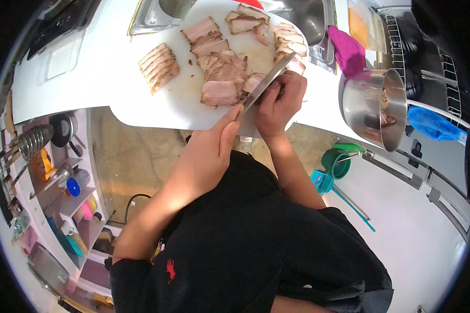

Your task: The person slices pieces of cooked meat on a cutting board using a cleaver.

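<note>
Left hand (206,156) closed round the handle of the knife (269,81), blade slanting across the meat (254,81) on the board (167,113). Right hand (282,108) curled on the meat close beside the blade, presumably to steady it; fingertips partly hidden. Slices (223,93) lie overlapped in rows, probably to save board space.

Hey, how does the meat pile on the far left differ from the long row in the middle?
The left pile is short and compact, while the middle row stretches noticeably longer. The left pile shows mostly narrow, striped edges; the middle row shows broader pink faces. Both are overlapping meat slices lying on the white board.
</note>
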### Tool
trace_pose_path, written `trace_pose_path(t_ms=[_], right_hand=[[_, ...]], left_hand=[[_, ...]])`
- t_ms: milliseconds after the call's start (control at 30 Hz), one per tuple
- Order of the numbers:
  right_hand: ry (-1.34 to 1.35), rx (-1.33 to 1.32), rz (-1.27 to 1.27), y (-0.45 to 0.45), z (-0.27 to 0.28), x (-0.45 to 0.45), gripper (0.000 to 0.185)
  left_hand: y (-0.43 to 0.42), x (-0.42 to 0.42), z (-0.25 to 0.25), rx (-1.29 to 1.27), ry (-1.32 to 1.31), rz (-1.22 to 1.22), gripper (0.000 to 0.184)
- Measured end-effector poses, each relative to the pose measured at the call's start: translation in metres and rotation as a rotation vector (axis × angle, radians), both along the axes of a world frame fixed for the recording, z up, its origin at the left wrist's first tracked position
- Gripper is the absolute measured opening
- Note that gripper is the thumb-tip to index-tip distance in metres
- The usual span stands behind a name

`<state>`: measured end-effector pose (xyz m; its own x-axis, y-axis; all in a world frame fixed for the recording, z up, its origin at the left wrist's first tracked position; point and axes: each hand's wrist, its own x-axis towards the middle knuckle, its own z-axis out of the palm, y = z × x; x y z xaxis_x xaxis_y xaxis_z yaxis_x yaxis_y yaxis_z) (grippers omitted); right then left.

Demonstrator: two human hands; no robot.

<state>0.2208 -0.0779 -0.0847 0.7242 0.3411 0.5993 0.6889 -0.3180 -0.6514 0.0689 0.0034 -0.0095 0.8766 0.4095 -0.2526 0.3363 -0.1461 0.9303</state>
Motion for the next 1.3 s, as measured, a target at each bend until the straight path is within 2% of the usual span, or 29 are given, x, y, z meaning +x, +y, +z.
trace_pose_path(t_ms=[267,367,667,767,867,967,1067,1167,1300], right_hand=[[-0.064,-0.025,-0.001,-0.002,0.001,0.001,0.008],[0.025,0.013,-0.012,-0.001,-0.001,-0.002,0.008],[-0.019,0.092,0.017,-0.002,-0.007,0.0,0.011],[-0.037,0.092,0.029,-0.002,-0.007,0.002,0.015],[-0.063,0.027,0.043,-0.005,-0.004,0.001,0.02],[-0.034,0.036,0.047,-0.005,-0.005,0.001,0.02],[0.033,0.042,0.022,-0.004,-0.005,0.001,0.01],[-0.058,0.059,0.032,0.0,-0.004,0.004,0.013],[-0.021,0.079,0.031,0.001,-0.005,0.003,0.014]], left_hand=[[0.003,-0.018,0.026,-0.083,0.194,0.0,0.041],[-0.005,-0.033,0.025,0.032,0.035,-0.046,0.042],[-0.013,-0.048,0.023,0.079,0.089,-0.1,0.046],[-0.01,-0.043,0.034,0.063,0.217,-0.134,0.046],[-0.011,-0.043,0.034,0.091,0.219,-0.139,0.046],[-0.01,-0.04,0.035,0.083,0.221,-0.141,0.045],[-0.008,-0.035,0.035,0.086,0.197,-0.142,0.044],[-0.004,-0.026,0.037,0.077,0.181,-0.146,0.042],[-0.005,-0.01,0.032,0.128,0.111,-0.12,0.04]])
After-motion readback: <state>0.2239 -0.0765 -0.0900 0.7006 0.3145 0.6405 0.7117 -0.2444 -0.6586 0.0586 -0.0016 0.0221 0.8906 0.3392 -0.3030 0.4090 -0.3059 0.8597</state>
